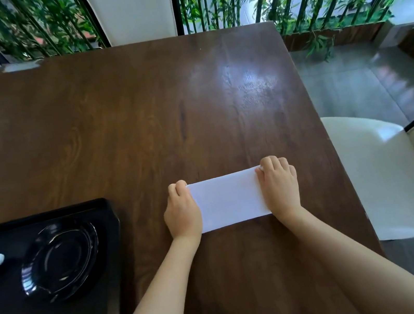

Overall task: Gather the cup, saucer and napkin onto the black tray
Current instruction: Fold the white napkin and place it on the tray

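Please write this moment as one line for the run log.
left hand: on white folded napkin | right hand: on napkin | napkin: on brown wooden table | glossy black saucer: on black tray

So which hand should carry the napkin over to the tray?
Probably the left hand. It grips the napkin end nearer the black tray, which sits off to the left; the right hand would cross over.
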`<state>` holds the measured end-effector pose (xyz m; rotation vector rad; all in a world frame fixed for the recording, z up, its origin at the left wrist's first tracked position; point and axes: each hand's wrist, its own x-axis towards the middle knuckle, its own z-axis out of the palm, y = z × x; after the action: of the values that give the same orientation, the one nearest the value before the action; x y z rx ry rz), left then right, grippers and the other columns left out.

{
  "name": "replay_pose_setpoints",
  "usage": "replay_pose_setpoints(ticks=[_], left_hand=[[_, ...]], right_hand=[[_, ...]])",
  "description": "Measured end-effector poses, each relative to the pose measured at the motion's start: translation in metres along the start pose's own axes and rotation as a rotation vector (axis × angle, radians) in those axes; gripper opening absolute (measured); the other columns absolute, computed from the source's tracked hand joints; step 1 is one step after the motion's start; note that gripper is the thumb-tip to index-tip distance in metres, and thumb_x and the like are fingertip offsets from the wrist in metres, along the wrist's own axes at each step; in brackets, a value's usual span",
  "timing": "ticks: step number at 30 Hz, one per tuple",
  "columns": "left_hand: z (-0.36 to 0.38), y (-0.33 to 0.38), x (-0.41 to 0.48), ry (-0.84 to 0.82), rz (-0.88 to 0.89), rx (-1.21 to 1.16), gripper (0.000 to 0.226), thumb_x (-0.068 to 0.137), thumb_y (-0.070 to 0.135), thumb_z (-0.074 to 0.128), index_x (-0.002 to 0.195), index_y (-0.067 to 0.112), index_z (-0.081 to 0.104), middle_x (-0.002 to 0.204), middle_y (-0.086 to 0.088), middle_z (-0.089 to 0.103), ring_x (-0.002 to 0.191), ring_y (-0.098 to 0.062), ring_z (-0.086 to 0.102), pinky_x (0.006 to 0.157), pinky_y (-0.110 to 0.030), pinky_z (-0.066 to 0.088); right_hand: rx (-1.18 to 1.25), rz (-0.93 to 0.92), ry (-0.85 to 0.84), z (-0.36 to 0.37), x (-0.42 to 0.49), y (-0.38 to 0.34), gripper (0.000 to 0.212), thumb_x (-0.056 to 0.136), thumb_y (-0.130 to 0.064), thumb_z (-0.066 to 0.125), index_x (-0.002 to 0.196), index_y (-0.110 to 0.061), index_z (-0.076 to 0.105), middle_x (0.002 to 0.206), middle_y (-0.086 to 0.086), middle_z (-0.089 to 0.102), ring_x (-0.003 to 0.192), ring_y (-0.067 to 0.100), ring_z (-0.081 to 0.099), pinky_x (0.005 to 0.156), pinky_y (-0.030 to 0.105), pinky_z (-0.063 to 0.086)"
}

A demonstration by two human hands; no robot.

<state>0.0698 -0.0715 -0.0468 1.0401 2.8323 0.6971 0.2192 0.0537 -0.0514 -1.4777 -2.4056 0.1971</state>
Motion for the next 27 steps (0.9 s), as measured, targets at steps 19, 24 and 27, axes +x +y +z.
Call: replay_pose_setpoints(ticks=[19,24,27], left_hand=[[-0.007,0.012,-0.012,0.163,0.099,0.112,0.046,0.085,0.001,0.053,0.13,0.009,0.049,0.136,-0.014,0.054,0.124,-0.033,0.05,0.098,-0.049,0.042],[0.009,0.013,-0.015,-0.168,0.236,0.248,0.048,0.099,0.025,0.029,0.146,0.017,0.025,0.157,-0.004,0.023,0.146,-0.02,0.015,0.118,-0.05,0.005],[0.017,-0.011,-0.016,-0.236,0.205,0.295,0.053,0.099,0.039,0.016,0.149,0.023,0.009,0.16,0.004,0.008,0.147,-0.013,0.004,0.118,-0.047,-0.002]], right_hand=[[0.214,-0.04,0.042,-0.015,0.012,-0.016,0.034,0.094,-0.022,0.045,0.121,-0.004,0.056,0.124,0.016,0.06,0.115,0.036,0.051,0.098,0.045,0.04],[0.051,-0.574,-0.377,0.009,-0.024,-0.039,0.05,0.1,-0.027,0.03,0.147,-0.011,0.024,0.158,0.004,0.02,0.147,0.022,0.012,0.12,0.041,0.005],[0.013,-0.544,-0.408,0.019,-0.026,-0.033,0.054,0.099,-0.038,0.022,0.15,-0.02,0.013,0.16,-0.004,0.008,0.147,0.013,-0.001,0.12,0.037,-0.001]])
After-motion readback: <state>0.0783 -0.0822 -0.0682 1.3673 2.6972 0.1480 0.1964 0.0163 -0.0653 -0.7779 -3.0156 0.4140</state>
